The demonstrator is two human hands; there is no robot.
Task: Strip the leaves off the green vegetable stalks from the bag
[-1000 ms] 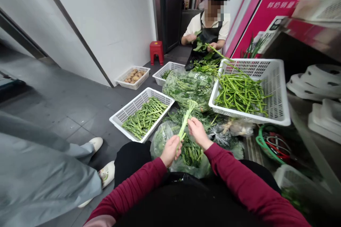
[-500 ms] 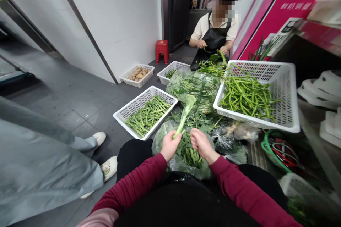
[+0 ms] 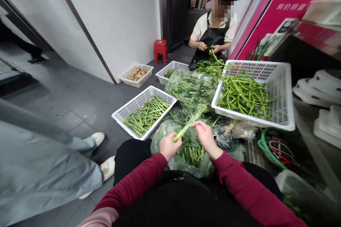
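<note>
My left hand (image 3: pixel 170 146) is closed around the lower end of a thick green vegetable stalk (image 3: pixel 186 126), which leans up to the right with a budded, leafy tip. At the stalk's right side, my right hand (image 3: pixel 205 135) has its thumb and forefinger pinched together against it. Whether they hold a leaf or a strip of skin is too small to tell. Below both hands, an opened clear plastic bag (image 3: pixel 177 165) holds more green stalks (image 3: pixel 194 152). A white basket (image 3: pixel 117 117) of trimmed green stalks (image 3: pixel 146 115) stands just beyond my left hand.
On the right is a white basket (image 3: pixel 286 95) of long thin green stems (image 3: pixel 245 95). A large bag of leafy greens (image 3: pixel 191 87) lies ahead. Opposite sits a co-worker (image 3: pixel 213 35) handling greens. A potato basket (image 3: pixel 137 74), red stool (image 3: pixel 160 50) and green basket (image 3: pixel 262 143) stand around; someone's legs (image 3: pixel 48 163) are at left.
The stalk in my left hand has tilted from nearly upright over to the right. My right hand has come up to the stalk's side. A walking leg has appeared at the far left.
</note>
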